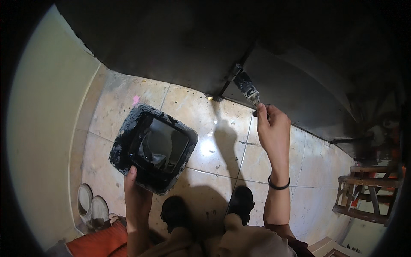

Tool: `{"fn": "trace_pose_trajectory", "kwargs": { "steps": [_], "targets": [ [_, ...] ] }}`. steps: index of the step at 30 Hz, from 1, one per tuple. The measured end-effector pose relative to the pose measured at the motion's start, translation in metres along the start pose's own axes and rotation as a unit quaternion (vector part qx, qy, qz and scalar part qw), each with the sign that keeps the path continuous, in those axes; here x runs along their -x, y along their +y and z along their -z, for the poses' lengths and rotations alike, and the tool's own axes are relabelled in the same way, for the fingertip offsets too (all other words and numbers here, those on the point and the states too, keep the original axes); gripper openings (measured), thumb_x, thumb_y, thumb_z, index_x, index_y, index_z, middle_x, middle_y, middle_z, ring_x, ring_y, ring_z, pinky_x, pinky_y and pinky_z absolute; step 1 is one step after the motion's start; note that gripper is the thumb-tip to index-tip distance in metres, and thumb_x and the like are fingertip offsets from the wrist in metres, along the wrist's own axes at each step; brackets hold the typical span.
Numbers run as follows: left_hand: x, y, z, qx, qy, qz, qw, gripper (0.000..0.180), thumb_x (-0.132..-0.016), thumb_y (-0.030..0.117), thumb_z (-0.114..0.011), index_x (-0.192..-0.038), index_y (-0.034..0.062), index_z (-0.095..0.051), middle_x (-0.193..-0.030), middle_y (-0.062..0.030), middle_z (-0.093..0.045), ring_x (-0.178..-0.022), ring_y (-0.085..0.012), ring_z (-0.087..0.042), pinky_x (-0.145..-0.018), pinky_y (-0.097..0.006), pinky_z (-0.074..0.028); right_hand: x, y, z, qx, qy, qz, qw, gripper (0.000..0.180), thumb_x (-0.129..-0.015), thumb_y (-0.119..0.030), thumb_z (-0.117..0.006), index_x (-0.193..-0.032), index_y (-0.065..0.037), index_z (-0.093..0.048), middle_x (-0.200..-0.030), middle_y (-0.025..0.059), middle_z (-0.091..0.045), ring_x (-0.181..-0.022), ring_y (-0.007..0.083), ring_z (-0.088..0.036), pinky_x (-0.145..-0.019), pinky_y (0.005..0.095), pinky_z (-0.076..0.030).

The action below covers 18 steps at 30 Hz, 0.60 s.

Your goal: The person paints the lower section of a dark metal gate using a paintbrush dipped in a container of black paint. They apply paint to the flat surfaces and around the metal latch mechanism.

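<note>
Head view, left hand: closed on the near rim of a black square paint tray, thumb over the edge, fingers hidden underneath — the tray is held up above the tiled floor, tilted a little, its well dark and glossy with paint.

Head view, right hand: raised and wrapped tight around the handle of a paintbrush; the paint-smeared bristle end points up and left, touching or just short of the dark metal panel (which of the two cannot be told).

Wrist: a thin black band circles the right wrist.

Dark panel: it runs across the top of the view, meeting the floor along a slanted edge just beside the brush.

Floor: pale, glossy tiles with a bright glare spot between the tray and the right forearm — the person's shadow falls across them.

Feet: two dark shoes stand on the tiles below the hands.

Left edge: a pair of pale shoes sits by the light wall.

Right edge: a wooden stool stands well apart from the brush.
</note>
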<state>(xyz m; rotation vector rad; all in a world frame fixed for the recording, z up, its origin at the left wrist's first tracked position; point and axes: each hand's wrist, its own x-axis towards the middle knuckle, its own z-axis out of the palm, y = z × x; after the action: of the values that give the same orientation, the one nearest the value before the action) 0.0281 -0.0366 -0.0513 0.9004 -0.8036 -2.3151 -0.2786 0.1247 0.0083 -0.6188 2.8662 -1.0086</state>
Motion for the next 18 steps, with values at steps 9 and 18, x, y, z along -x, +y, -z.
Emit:
{"fn": "trace_pose_trajectory", "kwargs": {
  "steps": [9, 18],
  "targets": [
    [0.002, 0.001, -0.004, -0.015, 0.005, -0.003, 1.0, 0.063, -0.104, 0.042, -0.052, -0.151, 0.0029, -0.039, -0.149, -0.0124, -0.049, -0.137, -0.0281, -0.048, -0.115, -0.046, -0.039, 0.017, 0.038, -0.06, -0.025, 0.061, 0.037, 0.997, 0.029, -0.102, -0.02, -0.058, -0.081, 0.0, -0.056, -0.057, 0.0197, -0.056, -0.049, 0.0381, -0.059, -0.046, 0.0421, -0.041],
    [0.005, 0.002, -0.008, -0.024, 0.008, -0.002, 1.0, 0.06, -0.104, 0.042, -0.052, -0.148, 0.003, -0.042, -0.145, -0.011, -0.052, -0.132, -0.026, -0.052, -0.112, -0.043, -0.041, 0.012, 0.074, -0.121, 0.057, 0.125, 0.126, 0.982, 0.02, -0.102, -0.019, -0.057, -0.089, -0.005, -0.053, -0.06, 0.0186, -0.061, -0.051, 0.0391, -0.062, -0.045, 0.0464, -0.047]
  ]
}}
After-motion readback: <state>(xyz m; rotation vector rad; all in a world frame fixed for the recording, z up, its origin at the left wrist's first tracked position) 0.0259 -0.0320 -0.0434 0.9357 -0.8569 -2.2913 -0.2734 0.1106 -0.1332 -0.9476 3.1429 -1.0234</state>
